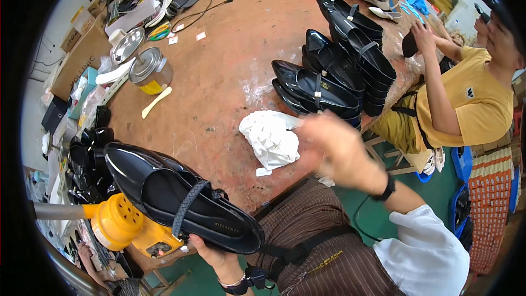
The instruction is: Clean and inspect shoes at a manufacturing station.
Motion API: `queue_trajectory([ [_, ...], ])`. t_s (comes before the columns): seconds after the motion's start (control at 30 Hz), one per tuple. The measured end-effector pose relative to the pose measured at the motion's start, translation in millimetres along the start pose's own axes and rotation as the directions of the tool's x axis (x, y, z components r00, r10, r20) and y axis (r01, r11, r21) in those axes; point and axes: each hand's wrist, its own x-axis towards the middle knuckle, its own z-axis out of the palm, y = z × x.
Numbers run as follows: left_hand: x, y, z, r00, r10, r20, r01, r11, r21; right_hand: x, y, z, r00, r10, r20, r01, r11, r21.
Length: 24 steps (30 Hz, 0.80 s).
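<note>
My left hand (216,255) grips a glossy black pointed-toe shoe (159,186) by its underside near the heel. Across the shoe's opening runs a textured strap with a small buckle, and the toe points to the far left. Motion smears my right hand (342,153), so its fingers do not show clearly. It hovers over the table edge, just right of a crumpled white cloth (271,140); whether it touches the cloth I cannot tell. Beyond that hand, several black strapped shoes (323,87) stand stacked on the brown table (219,60).
Under the held shoe is a yellow hot-air blower (118,222) with a metal tube. A lidded can (150,71) and a pale spatula (156,102) lie at left. More black shoes (90,156) line the left edge. At right, a person in yellow (466,98) handles a dark piece.
</note>
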Motion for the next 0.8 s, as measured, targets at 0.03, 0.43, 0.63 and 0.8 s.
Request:
queue_trajectory([
  [0.03,-3.0,1.2,-10.4,0.998,-0.013,-0.060,0.017,0.997,0.069,5.7,22.1,-7.8,0.996,0.088,0.012,-0.084,0.980,-0.180],
  [0.43,-21.5,-6.7,-47.7,0.857,-0.185,0.481,0.454,0.714,-0.533,-69.4,89.1,3.4,0.932,0.359,-0.060,-0.364,0.917,-0.163],
  [0.63,-32.1,-22.0,-52.3,0.967,-0.232,-0.101,0.222,0.970,-0.102,-66.5,88.8,-0.4,0.904,0.426,-0.023,-0.426,0.901,-0.083],
  [0.8,-35.7,-3.5,-17.2,0.981,-0.194,-0.009,0.193,0.981,-0.031,-41.0,80.9,-23.9,0.827,0.561,0.036,-0.562,0.821,0.101],
])
